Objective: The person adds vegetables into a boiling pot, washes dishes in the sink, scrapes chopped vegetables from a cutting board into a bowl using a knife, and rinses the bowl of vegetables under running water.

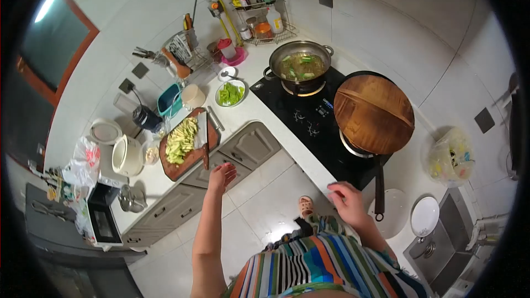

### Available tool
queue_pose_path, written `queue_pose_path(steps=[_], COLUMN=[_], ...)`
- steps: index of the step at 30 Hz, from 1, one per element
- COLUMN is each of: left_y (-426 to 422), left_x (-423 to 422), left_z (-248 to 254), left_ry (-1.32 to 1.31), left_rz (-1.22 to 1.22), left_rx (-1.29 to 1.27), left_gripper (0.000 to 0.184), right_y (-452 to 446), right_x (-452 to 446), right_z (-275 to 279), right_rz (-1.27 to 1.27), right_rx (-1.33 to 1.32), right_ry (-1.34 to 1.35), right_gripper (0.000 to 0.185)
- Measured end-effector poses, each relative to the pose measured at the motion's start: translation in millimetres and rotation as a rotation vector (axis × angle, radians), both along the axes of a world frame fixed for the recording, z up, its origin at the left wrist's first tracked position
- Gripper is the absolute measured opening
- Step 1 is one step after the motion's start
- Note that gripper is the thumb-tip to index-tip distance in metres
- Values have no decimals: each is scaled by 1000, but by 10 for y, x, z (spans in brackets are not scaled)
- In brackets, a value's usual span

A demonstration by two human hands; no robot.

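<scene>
My left hand point(222, 175) hangs in the air in front of the counter, its fingers stretched out and holding nothing. Closest to it is a cleaver point(206, 139) with a wooden handle, lying on a wooden cutting board point(172, 172) beside a pile of chopped green vegetable point(182, 139). Above the counter's front edge is my right hand point(345, 196), fingers loosely bent and apart, nothing visible in it. It is left of the black handle point(379, 187) of a wok, not touching it. A wooden lid point(375, 113) covers that wok on the stove's near burner.
On the far burner of the black stove point(309, 118), a steel pot point(300, 66) holds liquid with green pieces. A bowl of cut greens point(230, 93) stands left of the stove. Bottles fill a corner rack point(276, 36). At right are a white plate point(425, 216) and the sink point(441, 254).
</scene>
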State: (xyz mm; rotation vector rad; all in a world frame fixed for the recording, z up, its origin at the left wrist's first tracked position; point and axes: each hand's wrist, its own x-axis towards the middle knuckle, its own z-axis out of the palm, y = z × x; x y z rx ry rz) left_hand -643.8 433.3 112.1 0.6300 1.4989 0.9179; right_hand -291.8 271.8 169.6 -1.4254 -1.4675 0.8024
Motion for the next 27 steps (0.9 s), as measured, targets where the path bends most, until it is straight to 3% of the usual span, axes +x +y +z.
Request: queue_pose_path(steps=[4, 8, 10, 15, 18, 19, 20, 21, 24, 26, 27], left_y=[801, 1617, 2001, 2934, 3391, 3556, 3583, 3685, 3714, 3689, 3696], left_x=[-215, -500, -527, -473, -575, -642, -565, -699, -682, -659, -691], left_z=[-156, -781, -1014, -1454, -1821, -1918, -1751, -1949, -1789, -1740, -1678], left_ry=[12, -284, -223, -126, -180, -279, -474, -490, -329, -250, -244], left_rz=[-50, 101, 95, 218, 114, 19, 113, 72, -92, -4, -74], left_rx=[-71, -75, -87, -62, -22, -23, -25, -62, -114, -55, -78], left_gripper=[20, 22, 23, 20, 15, 23, 26, 25, 32, 40, 46], right_y=[665, 1205, 1425, 1832, 2016, 2127, 2278, 2395, 2572, 2652, 2713], right_x=[-204, -356, -447, -769, -1051, -1155, -1262, -1327, -1370, -1383, -1382], right_z=[138, 153, 133, -52, -161, -59, 35, 117, 139, 65, 58], right_rz=[-26, 0, -8, -309, -334, -277, -205, -167, -235, -298, -289], right_rx=[74, 41, -14, -197, -272, -234, -204, -186, -253, -285, -301], right_ry=[66, -33, -118, -85, 68, 1, -62, -140, -193, -160, -173], right_gripper=[13, 15, 16, 14, 14, 14, 15, 15, 14, 13, 13])
